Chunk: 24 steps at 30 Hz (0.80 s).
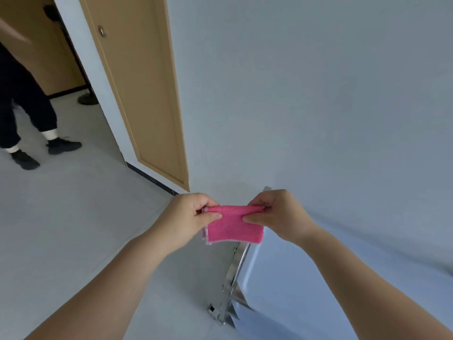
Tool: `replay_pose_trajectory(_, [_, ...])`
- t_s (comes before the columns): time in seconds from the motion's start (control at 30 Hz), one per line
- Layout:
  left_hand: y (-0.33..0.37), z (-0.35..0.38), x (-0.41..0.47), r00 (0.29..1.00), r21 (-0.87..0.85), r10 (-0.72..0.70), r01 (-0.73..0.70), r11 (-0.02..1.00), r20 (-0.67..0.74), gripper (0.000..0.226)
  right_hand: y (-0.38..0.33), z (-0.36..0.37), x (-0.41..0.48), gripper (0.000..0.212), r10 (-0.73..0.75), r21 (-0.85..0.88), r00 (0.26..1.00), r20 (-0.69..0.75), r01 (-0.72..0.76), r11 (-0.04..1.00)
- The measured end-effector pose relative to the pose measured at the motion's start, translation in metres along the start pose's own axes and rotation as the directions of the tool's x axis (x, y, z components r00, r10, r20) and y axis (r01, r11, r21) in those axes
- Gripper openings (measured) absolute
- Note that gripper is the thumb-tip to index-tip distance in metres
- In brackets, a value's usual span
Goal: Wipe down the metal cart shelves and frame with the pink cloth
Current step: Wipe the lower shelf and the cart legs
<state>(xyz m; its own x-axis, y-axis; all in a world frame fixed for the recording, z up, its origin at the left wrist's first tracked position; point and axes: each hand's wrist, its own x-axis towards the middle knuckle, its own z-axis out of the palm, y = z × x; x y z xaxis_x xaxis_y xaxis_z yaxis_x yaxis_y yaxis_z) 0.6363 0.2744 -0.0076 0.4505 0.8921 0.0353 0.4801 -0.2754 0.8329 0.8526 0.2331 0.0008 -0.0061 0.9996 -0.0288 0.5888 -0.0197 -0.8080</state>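
Between our two hands, low in the middle of the view, hangs the folded pink woven cloth (235,229). Our left hand (188,212) keeps a closed grip on its upper left corner, thumb on the near face and fingers curled behind. Our right hand (277,214) pinches the upper right corner the same way. The top edge runs straight from one grip to the other, and the rest drops as a small rectangle of several layers, with paler edges showing at its lower left. Our bare forearms reach in from the bottom corners.

Just behind and below the cloth stands the shiny metal cart (236,268). We cannot tell whether the cloth's lower edge touches it. A bright frame rail runs down to a small metal fitting (215,312) at its foot, and right of the rail a smooth, pale-blue reflecting shelf surface (294,278) spreads toward the lower right.

Around the cart lie a pale grey floor (61,229) and a plain white wall (318,94). Further left is a tan wooden door (137,94) with a round metal lock (101,31), and a black skirting strip (152,179) runs along the foot of the wall. At the far left, well apart from us, we see another person's legs in dark trousers, white socks and black shoes (63,146).
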Motion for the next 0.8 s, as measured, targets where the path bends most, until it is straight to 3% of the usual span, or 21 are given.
replay_pose_trajectory(0.2, [0.006,0.013,0.087,0.99,-0.089,0.091,-0.082,0.993,0.111,0.011,0.022,-0.04,0.041,0.024,0.027,-0.035,0.992,-0.127,-0.031,0.999])
replay_pose_trajectory(0.3, [-0.003,0.013,0.126,0.974,-0.121,0.145,-0.125,0.985,0.174,0.014,0.033,-0.038,0.058,0.017,0.085,-0.009,0.979,-0.186,-0.089,0.996])
replay_pose_trajectory(0.43, [-0.026,0.008,0.175,0.939,-0.14,0.228,-0.197,0.97,0.259,0.022,0.038,-0.026,0.085,0.023,0.186,0.013,0.947,-0.263,-0.189,0.982])
replay_pose_trajectory(0.57, [-0.057,-0.015,0.224,0.878,-0.207,0.296,-0.232,0.95,0.376,0.023,0.025,0.002,0.114,0.032,0.308,0.04,0.878,-0.365,-0.316,0.948])
replay_pose_trajectory(0.8, [-0.083,-0.054,0.281,0.73,-0.277,0.417,-0.313,0.908,0.541,0.019,-0.011,0.05,0.15,0.029,0.437,0.13,0.719,-0.54,-0.441,0.888])
